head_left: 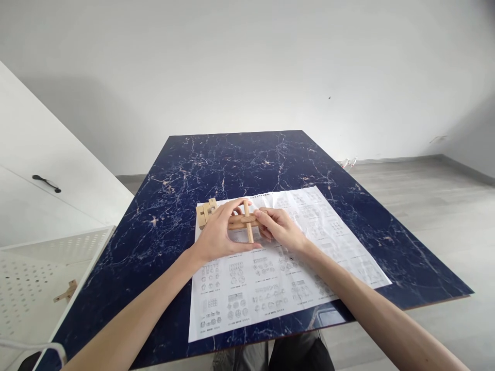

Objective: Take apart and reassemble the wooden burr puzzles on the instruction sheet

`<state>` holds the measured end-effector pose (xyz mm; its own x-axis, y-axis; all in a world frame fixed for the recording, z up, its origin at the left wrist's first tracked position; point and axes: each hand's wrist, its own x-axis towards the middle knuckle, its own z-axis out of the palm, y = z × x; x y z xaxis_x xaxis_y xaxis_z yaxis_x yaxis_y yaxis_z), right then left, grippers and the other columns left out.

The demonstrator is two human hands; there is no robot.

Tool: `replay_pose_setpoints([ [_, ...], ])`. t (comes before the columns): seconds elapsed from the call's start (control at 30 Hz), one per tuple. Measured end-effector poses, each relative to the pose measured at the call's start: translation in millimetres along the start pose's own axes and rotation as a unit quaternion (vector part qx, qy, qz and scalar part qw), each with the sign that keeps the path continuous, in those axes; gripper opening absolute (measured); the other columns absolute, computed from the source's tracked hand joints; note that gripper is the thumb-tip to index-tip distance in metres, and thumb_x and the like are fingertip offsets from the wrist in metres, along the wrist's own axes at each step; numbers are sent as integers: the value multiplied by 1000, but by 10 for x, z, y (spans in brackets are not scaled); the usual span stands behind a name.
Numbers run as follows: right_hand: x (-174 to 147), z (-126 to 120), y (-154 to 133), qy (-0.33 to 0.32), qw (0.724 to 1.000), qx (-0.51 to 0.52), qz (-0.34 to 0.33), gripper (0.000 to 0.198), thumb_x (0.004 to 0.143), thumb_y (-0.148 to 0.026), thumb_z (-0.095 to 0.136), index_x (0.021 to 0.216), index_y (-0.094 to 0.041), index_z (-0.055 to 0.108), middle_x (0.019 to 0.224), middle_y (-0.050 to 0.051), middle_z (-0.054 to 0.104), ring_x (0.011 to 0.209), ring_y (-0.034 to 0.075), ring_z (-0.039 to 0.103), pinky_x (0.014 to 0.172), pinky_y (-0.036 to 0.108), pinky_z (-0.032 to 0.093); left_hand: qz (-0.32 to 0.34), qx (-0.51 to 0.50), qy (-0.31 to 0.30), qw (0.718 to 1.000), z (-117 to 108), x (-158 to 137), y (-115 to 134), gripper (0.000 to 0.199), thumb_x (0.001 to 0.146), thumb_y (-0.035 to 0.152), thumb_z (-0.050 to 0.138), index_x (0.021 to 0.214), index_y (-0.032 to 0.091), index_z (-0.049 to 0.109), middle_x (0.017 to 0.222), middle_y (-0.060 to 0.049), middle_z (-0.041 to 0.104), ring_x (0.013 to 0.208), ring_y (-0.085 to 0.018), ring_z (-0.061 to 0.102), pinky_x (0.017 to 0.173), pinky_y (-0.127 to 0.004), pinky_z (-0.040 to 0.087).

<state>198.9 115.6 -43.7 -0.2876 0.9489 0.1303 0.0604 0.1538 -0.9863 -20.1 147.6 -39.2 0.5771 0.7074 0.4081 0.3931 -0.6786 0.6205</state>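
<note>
The wooden cross sits between the two hands, over the printed sheet. The left hand is spread wide in a C to its left, fingers at the far end of the crossing rod and thumb at the near end, gripping it lengthwise. The right hand, fingers curled, pinches the cross's right end. A wooden block puzzle stands just beyond the left hand, at the sheet's far left corner.
</note>
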Motion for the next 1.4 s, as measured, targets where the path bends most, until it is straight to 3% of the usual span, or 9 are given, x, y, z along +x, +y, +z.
replay_pose_setpoints([
  [0.63,6,-14,23,0,1000,2,1,54,108,-59,55,70,-22,49,54,-5,48,47,10,43,50,28,33,-8,-8,-2,1000,-1,5,11,101,74,66,92,156,33,43,148,-13,64,127,-37,66,104,-57,59],
  [1.4,8,-11,-7,-12,1000,6,6,55,107,-64,54,71,-23,49,54,-6,48,47,11,43,51,29,35,-20,-14,-10,1000,-3,-5,22,102,74,65,92,156,33,42,151,-13,62,129,-38,65,104,-57,58],
])
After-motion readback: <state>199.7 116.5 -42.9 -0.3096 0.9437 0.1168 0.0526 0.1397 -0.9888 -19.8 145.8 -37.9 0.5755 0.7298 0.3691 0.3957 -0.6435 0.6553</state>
